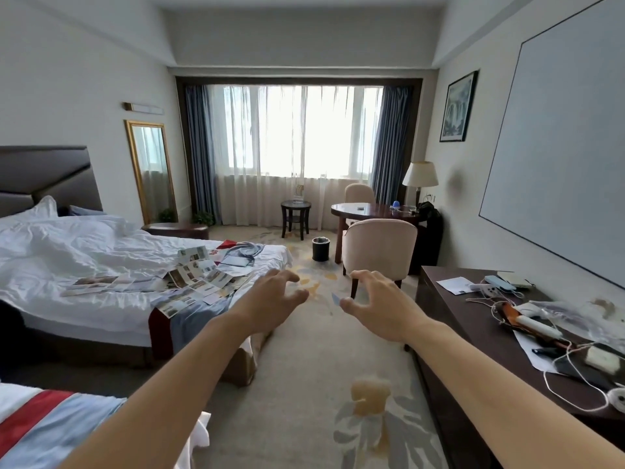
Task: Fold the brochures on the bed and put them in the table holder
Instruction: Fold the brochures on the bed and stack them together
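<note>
Several unfolded brochures (199,279) lie scattered over the foot of the white bed (67,252), some on its blue and red runner. Both my arms reach forward over the carpeted aisle. My left hand (274,296) hovers just right of the bed's corner with its fingers loosely curled and nothing in it. My right hand (375,299) is level with it, also loosely curled and holding nothing. A small blue patch shows by my right thumb; I cannot tell what it is. Far off, a clear holder (299,192) stands on a small round table (296,206) by the window.
A dark desk (473,319) at the right carries cables, papers and small devices. An armchair (378,252), a round wooden table (372,209) and a black bin (320,248) stand ahead. A second bed's corner (50,424) is at the lower left.
</note>
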